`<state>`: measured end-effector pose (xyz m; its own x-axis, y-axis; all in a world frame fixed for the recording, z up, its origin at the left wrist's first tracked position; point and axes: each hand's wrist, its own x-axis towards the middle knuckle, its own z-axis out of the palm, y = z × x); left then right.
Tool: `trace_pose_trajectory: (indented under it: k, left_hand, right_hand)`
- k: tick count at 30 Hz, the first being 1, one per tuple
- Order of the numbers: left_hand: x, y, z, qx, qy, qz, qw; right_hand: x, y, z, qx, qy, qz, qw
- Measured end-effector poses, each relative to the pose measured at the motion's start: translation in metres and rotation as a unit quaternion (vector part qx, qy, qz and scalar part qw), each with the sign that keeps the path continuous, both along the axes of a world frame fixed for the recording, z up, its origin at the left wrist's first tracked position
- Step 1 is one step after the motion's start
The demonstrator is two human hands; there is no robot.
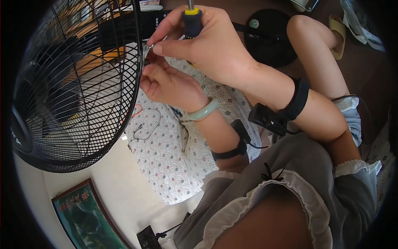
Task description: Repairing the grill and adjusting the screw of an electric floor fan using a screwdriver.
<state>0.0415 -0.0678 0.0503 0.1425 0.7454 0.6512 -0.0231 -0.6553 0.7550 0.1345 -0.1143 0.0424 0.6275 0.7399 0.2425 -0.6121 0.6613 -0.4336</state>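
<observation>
Head view: you're handling the fan guard [85, 97] by the patterned cloth's [166, 166] left edge.
Your right hand [222, 45] is gripping a screwdriver [192, 24] while pinching a small metal piece [150, 47]; your left hand [176, 85] is curling at the guard, its hold unclear.

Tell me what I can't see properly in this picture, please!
All in the head view:
Screwdriver: its tip is cut off by the top edge.
Shiny bit at the right hand: too small, and partly covered by that hand, to say what it is.
Left hand: its own curl hides whether it holds anything.
Fan: the top edge cuts part off.
</observation>
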Motion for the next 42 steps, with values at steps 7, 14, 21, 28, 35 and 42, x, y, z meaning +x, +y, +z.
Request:
trace_pose_trajectory:
  k: [7, 14, 21, 28, 35, 42]
  left_hand:
    - [0.012, -0.005, 0.003, 0.018, -0.065, 0.001, 0.998]
    - [0.012, -0.007, 0.006, 0.011, -0.063, 0.005, 0.998]
    - [0.003, -0.005, 0.002, 0.007, -0.102, -0.056, 0.993]
    - [-0.005, -0.004, 0.002, 0.025, -0.036, 0.001, 0.999]
    - [-0.011, 0.007, 0.002, 0.062, -0.009, 0.014, 0.998]
    - [-0.010, 0.004, -0.001, -0.014, -0.129, -0.098, 0.987]
  right_hand:
    - [0.004, 0.002, -0.001, 0.000, 0.021, 0.005, 1.000]
    - [0.006, -0.002, 0.005, -0.012, 0.016, 0.028, 0.999]
    - [0.001, -0.001, -0.002, -0.011, 0.003, 0.017, 1.000]
    - [-0.010, -0.004, -0.010, -0.024, 0.018, 0.054, 0.998]
    - [-0.013, -0.006, -0.011, -0.043, 0.006, 0.064, 0.997]
    - [-0.012, -0.005, -0.009, -0.041, -0.013, 0.049, 0.998]
